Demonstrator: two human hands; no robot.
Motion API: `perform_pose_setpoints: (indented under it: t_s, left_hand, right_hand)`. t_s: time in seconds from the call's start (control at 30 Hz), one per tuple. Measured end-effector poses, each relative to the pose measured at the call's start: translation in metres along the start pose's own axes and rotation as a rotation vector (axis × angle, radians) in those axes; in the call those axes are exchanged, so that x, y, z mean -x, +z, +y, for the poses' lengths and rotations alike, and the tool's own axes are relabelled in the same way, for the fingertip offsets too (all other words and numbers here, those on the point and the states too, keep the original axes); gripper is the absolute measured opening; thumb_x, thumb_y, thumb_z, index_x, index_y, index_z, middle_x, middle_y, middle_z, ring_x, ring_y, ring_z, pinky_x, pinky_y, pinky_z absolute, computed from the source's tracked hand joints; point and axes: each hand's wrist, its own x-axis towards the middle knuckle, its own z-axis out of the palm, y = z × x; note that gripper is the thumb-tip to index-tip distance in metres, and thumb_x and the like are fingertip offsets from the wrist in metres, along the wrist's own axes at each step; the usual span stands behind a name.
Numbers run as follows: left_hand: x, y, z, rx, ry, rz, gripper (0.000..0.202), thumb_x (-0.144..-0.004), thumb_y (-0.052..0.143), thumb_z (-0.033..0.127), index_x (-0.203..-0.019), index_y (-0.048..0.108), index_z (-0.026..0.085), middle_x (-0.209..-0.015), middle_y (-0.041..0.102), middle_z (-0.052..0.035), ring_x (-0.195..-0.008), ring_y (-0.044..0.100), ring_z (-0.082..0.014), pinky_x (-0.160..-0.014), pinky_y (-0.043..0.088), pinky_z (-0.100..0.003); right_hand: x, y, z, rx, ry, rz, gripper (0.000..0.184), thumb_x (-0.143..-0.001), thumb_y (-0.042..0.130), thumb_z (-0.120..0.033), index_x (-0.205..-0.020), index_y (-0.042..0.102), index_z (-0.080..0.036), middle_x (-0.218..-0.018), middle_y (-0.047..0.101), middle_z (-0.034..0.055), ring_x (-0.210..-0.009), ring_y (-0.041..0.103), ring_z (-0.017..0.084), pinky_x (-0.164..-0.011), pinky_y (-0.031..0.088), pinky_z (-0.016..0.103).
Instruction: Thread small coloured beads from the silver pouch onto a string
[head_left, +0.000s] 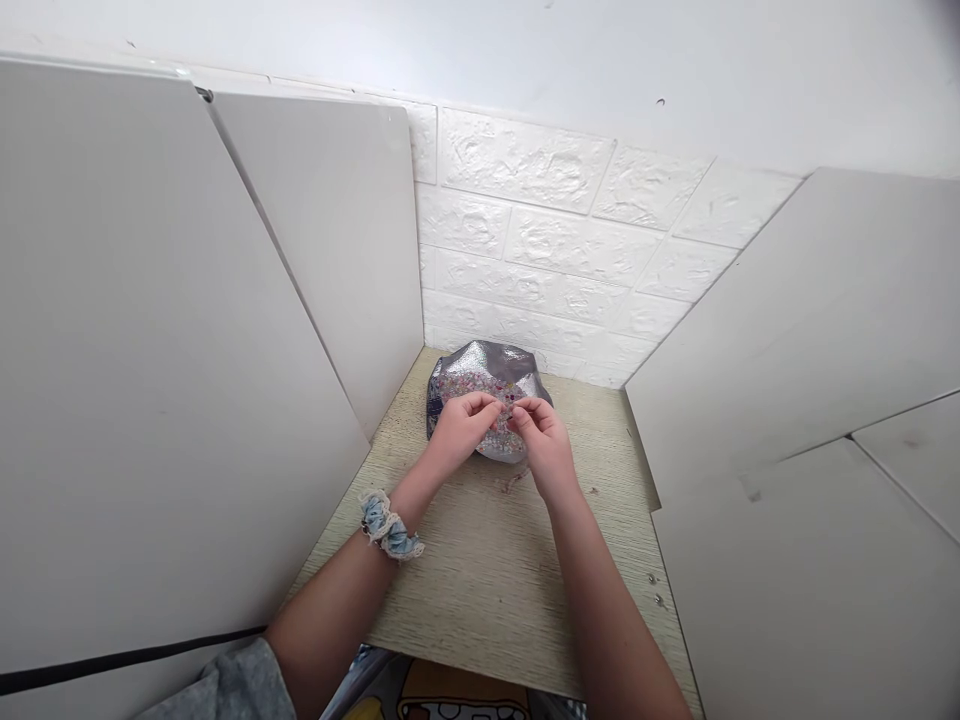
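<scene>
A silvery foil-lined bag (480, 358) lies open at the far end of the wooden tabletop. Small multicoloured beads (480, 385), mostly pink and clear, are spread inside it. My left hand (466, 425) is over the bag's near part, thumb and forefinger pinched together. Close beside it, my right hand (544, 440) makes a similar pinch, its fingertips almost meeting the left ones. What the fingertips hold is too small to make out. Below the right hand, a thin reddish strand (514, 482) shows against the wood; whether it joins the fingers I cannot tell.
White panels (322, 220) stand along the left side, and more white panels (810, 330) rise on the right. A white brick-patterned wall (555, 240) closes off the back. Tiny shiny bits (658, 600) lie by the table's right edge. A blue scrunchie (390, 527) circles my left wrist.
</scene>
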Motion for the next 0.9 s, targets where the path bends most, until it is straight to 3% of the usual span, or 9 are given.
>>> perform_pose_setpoints:
  t_s: [0.13, 0.3, 0.4, 0.9]
  left_hand:
    - [0.0025, 0.0004, 0.0018, -0.080, 0.045, -0.055, 0.025, -0.068, 0.050, 0.037, -0.068, 0.058, 0.013, -0.056, 0.052, 0.0016, -0.046, 0.039, -0.0052, -0.045, 0.033, -0.019]
    - [0.0028, 0.0007, 0.0019, -0.076, 0.086, -0.080, 0.028, -0.068, 0.051, 0.038, -0.071, 0.060, 0.012, -0.067, 0.059, -0.0026, -0.062, 0.050, -0.0101, -0.058, 0.039, -0.022]
    - [0.0025, 0.0006, 0.0013, -0.067, 0.091, -0.086, 0.028, -0.068, 0.051, 0.037, -0.072, 0.061, 0.011, -0.070, 0.060, -0.0038, -0.065, 0.052, -0.0115, -0.061, 0.039, -0.023]
    - [0.0037, -0.0001, 0.0029, -0.137, 0.086, -0.068, 0.028, -0.068, 0.050, 0.038, -0.066, 0.059, 0.011, -0.058, 0.052, 0.0004, -0.054, 0.043, -0.0075, -0.050, 0.033, -0.020]
  right_hand:
    - [0.0011, 0.0031, 0.0000, -0.364, 0.100, -0.035, 0.017, -0.066, 0.058, -0.029, -0.076, 0.050, -0.017, -0.076, 0.053, -0.0013, -0.072, 0.052, 0.010, -0.076, 0.044, 0.030]
    - [0.0035, 0.0048, -0.0060, -0.539, 0.155, -0.052, 0.015, -0.064, 0.062, -0.024, -0.073, 0.052, -0.018, -0.075, 0.055, -0.0023, -0.073, 0.054, 0.009, -0.079, 0.044, 0.029]
    - [0.0037, 0.0039, -0.0073, -0.567, 0.169, -0.061, 0.014, -0.064, 0.062, -0.024, -0.073, 0.052, -0.019, -0.075, 0.056, -0.0025, -0.072, 0.054, 0.009, -0.078, 0.045, 0.028]
    - [0.0037, 0.0059, -0.0032, -0.505, 0.174, -0.071, 0.016, -0.062, 0.063, -0.024, -0.071, 0.051, -0.019, -0.072, 0.055, -0.0033, -0.075, 0.055, 0.010, -0.080, 0.043, 0.028]
